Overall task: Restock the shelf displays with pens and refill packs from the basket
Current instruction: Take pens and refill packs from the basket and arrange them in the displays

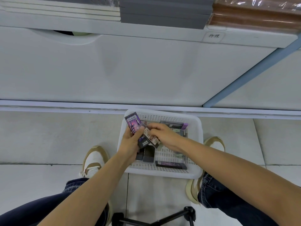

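Refill packs above a white slotted basket (164,174)
A purple pack (133,122) sits tilted in the left fingers (139,130); a brown-and-white pack (152,138) lies slanted under the right fingertips (154,126).

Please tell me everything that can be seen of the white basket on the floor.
The white basket looks like plastic: rectangular, rounded corners, a smooth broad rim, walls and bottom pierced in a fine grid. It stands upright on the tiled floor, close to the shelf foot. Loose packs lie inside, one dark pack along the near wall. Above it the left hand and the right hand grip held packs; whether they touch the basket cannot be told.
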Demonstrator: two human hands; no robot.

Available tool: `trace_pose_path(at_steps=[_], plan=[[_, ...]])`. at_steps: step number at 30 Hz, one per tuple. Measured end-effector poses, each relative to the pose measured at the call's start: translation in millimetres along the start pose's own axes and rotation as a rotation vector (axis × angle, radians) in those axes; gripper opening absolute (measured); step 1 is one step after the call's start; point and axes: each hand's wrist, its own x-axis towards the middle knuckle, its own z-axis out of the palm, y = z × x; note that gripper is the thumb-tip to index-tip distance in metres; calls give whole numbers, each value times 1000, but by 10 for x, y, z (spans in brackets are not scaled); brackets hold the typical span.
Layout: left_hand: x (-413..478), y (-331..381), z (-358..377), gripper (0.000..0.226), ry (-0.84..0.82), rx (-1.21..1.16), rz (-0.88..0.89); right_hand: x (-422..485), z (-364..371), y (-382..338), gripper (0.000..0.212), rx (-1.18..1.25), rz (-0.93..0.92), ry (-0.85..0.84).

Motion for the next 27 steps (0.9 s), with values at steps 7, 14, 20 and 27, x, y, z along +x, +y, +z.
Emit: trace_pose_path(at_steps=[7,14,20,27], plan=[[-12,196,-223,25,93,281,155,25,-1,11,36,-18,-70,-74],[-91,324,-594,15,36,404,163,-74,-269,467,31,-909,175,-324],[-22,241,-591,16,29,497,176,-144,-330,607,46,-900,280,-478],[15,216,-591,15,61,590,169,-146,-353,592,50,-816,287,-505]])
